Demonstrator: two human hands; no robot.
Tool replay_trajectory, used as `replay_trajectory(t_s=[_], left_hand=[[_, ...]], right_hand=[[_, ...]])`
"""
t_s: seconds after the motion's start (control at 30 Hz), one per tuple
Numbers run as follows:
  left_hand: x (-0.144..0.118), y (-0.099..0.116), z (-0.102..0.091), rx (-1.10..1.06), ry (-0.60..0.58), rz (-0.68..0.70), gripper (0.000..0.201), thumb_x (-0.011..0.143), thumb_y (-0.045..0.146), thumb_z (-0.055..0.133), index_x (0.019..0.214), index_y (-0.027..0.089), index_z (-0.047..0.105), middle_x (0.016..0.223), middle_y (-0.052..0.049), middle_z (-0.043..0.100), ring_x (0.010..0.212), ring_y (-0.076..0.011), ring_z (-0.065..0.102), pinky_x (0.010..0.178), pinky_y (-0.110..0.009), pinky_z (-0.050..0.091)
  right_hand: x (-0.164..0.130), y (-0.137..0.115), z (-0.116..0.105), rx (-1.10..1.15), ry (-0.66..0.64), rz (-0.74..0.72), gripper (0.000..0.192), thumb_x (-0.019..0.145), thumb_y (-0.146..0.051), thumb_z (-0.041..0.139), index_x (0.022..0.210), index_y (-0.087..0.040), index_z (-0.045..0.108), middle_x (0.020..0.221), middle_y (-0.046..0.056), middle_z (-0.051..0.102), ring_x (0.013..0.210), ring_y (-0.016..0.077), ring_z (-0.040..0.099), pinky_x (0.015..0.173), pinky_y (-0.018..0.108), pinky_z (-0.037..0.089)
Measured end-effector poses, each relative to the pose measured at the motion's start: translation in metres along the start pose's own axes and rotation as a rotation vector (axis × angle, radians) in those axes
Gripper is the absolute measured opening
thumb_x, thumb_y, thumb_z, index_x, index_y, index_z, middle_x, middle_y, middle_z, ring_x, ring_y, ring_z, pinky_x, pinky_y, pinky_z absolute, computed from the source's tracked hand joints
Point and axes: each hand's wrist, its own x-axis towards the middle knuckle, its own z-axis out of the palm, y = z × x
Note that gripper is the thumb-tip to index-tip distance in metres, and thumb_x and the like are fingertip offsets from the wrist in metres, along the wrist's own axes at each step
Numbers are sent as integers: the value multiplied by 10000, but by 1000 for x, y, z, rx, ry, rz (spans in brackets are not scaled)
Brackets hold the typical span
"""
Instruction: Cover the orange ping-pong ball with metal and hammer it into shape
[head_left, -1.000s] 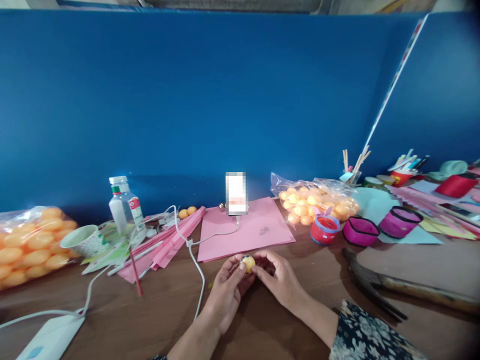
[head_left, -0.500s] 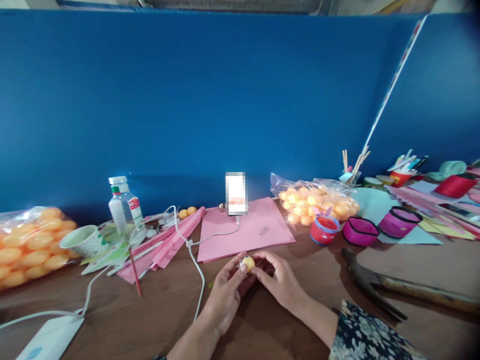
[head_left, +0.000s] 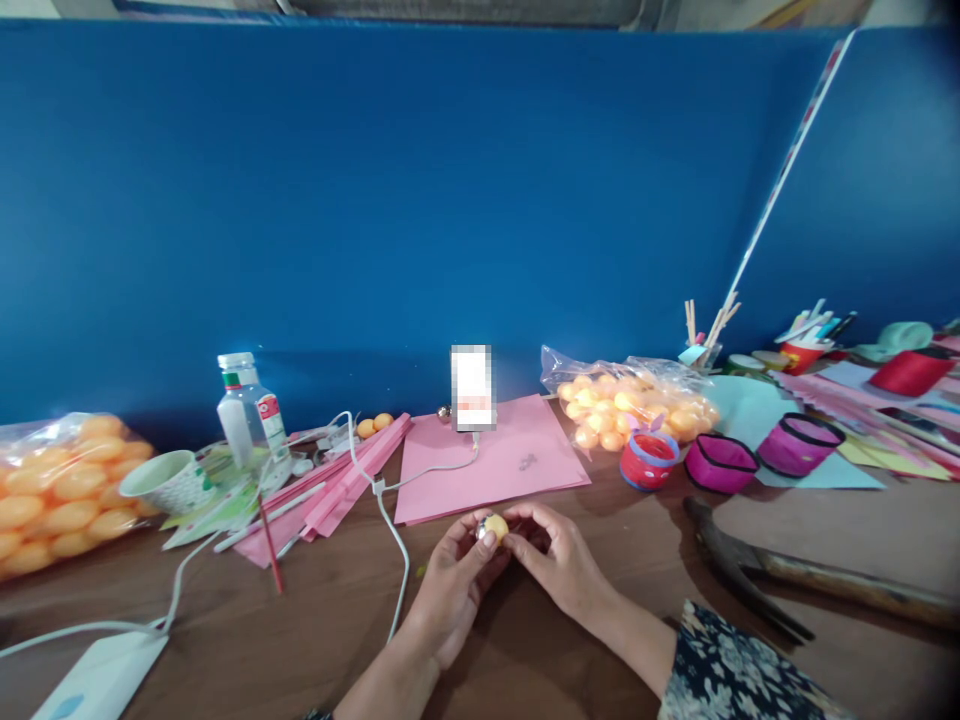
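A small yellow-orange ball [head_left: 496, 528] with a dark and silvery patch on its left side is held above the brown table, in front of the pink paper sheets [head_left: 487, 480]. My left hand [head_left: 454, 580] grips the ball from the left, its thumb pressed on the near side. From the right, the fingertips of my right hand [head_left: 561, 562] pinch its edge. Both hands are closed on this one ball. The fingers hide its lower part and far side.
Right of my hands lies a hammer [head_left: 825, 578]. Behind it stand a red pot [head_left: 649, 460] and a magenta fabric cup [head_left: 720, 464]. Bags of orange balls [head_left: 630, 405] flank the work area. A white cable [head_left: 397, 550] runs left of my hands, near a white power bank [head_left: 101, 680].
The ball has turned slightly between my fingers, its silvery patch showing a little differently. Both hands stay in nearly the same place.
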Motion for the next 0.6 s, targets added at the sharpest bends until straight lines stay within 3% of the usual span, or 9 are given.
replay_trajectory(t_s=[0.6], left_hand=[[0,-1,-1,-15,22,-11,219,701,238,657,901,176,595,977,-49,623,905,-167,591,897,-336,414]], right_hand=[[1,3,1,15,14,17,176,774,-271,572,933,-196,588,838,20,648,705,146,581,635,242,464]])
